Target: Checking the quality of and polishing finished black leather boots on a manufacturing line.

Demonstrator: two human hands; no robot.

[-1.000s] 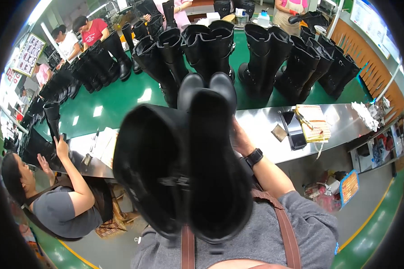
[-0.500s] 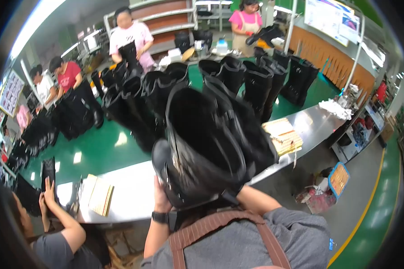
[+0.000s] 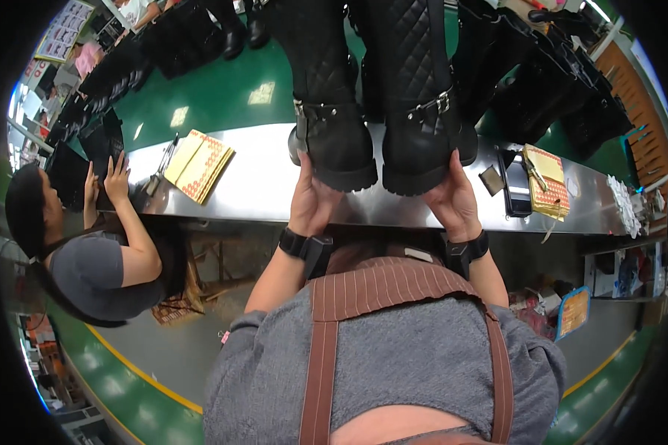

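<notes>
Here we have a pair of tall black quilted boots standing upright on the steel bench (image 3: pixel 245 185), toes toward us: the left boot (image 3: pixel 326 111) and the right boot (image 3: pixel 416 104), each with a buckled strap across the ankle, just beside one another and not quite touching at the toes. Our left hand (image 3: pixel 312 204) cups the toe of the left boot from below and in front, fingers (image 3: pixel 303 178) pressed together and laid flat against the sole edge. Our right hand (image 3: pixel 453 204) does the same at the right boot, fingers (image 3: pixel 456 174) together along the outer side of the toe. Neither hand pinches; both press and steady.

We judge that the step in hand is setting the pair square at the near edge of the bench, or checking that the two toes line up. The next move likely calls for even pressure from both hands so that the tall shafts stay upright and do not tip backward.

Left of our left fingers, well apart, lies a yellow patterned booklet (image 3: pixel 198 165), with a small tool beside it. Right of our right fingers lie a dark flat device (image 3: pixel 513 182) and a second patterned booklet (image 3: pixel 545 185). Beyond the fingers, more black boots (image 3: pixel 542 81) stand on the green belt (image 3: pixel 223 96). Far to the left a seated co-worker (image 3: pixel 96 259) in a grey top has a hand (image 3: pixel 116 172) raised to a dark boot at the bench edge.
</notes>
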